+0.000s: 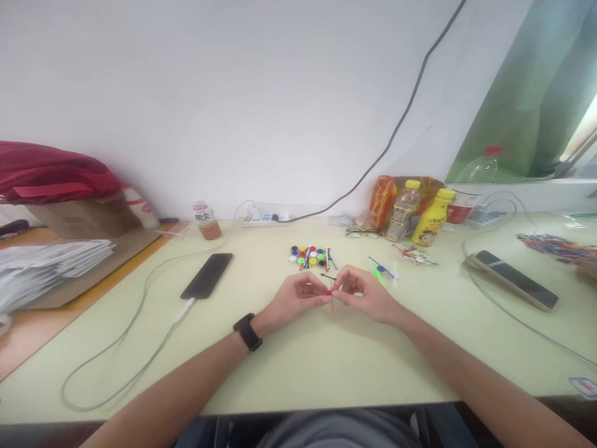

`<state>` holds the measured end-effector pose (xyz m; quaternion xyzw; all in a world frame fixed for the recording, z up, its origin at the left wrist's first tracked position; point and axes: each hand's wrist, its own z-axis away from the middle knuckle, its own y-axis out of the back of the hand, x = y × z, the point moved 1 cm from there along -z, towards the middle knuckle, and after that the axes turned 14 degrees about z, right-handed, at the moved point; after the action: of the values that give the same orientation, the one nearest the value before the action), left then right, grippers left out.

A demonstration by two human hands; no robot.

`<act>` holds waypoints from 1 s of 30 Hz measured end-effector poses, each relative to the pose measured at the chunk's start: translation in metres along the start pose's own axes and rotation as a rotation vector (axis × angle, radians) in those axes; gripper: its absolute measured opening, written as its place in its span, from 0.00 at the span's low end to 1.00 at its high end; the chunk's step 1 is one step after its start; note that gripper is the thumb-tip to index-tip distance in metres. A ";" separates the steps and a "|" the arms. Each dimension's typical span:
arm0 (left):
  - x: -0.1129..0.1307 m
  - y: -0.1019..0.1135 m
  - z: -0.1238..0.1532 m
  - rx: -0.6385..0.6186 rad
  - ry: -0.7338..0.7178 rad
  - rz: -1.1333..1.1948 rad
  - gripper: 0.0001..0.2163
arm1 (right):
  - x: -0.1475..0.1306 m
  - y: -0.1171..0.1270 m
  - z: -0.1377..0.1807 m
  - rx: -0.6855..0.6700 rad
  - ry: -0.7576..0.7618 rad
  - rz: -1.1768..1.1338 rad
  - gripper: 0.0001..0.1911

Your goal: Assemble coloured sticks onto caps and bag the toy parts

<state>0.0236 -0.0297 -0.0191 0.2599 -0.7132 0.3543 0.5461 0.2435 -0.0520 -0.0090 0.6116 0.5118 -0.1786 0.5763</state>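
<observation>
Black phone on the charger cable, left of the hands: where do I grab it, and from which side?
Judging by its pose, take the black phone across its long edges near the middle, coming from above. It lies flat on the table, and the charging cable plugs into its near end, so avoid that end.

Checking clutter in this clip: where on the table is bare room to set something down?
Bare table lies between the hands and the near edge, and between the black phone and the left hand. Crowded: the caps and sticks behind the right hand, and the bottles by the wall.
</observation>
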 end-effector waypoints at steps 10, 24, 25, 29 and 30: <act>0.002 0.002 -0.003 0.082 -0.029 0.046 0.13 | 0.003 -0.001 0.003 0.024 -0.052 -0.053 0.16; 0.006 -0.001 -0.003 0.145 -0.012 0.061 0.14 | 0.004 0.005 -0.002 -0.102 -0.127 -0.339 0.16; 0.006 -0.001 -0.002 0.145 -0.010 0.060 0.14 | 0.005 0.005 -0.002 -0.100 -0.144 -0.342 0.17; 0.008 -0.003 -0.002 0.128 -0.015 0.062 0.14 | 0.007 0.006 -0.002 -0.101 -0.178 -0.332 0.18; 0.008 -0.004 -0.002 0.125 -0.017 0.064 0.14 | 0.007 0.006 -0.002 -0.106 -0.177 -0.329 0.18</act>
<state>0.0259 -0.0301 -0.0104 0.2737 -0.7023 0.4132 0.5110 0.2504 -0.0461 -0.0105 0.4705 0.5609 -0.2960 0.6135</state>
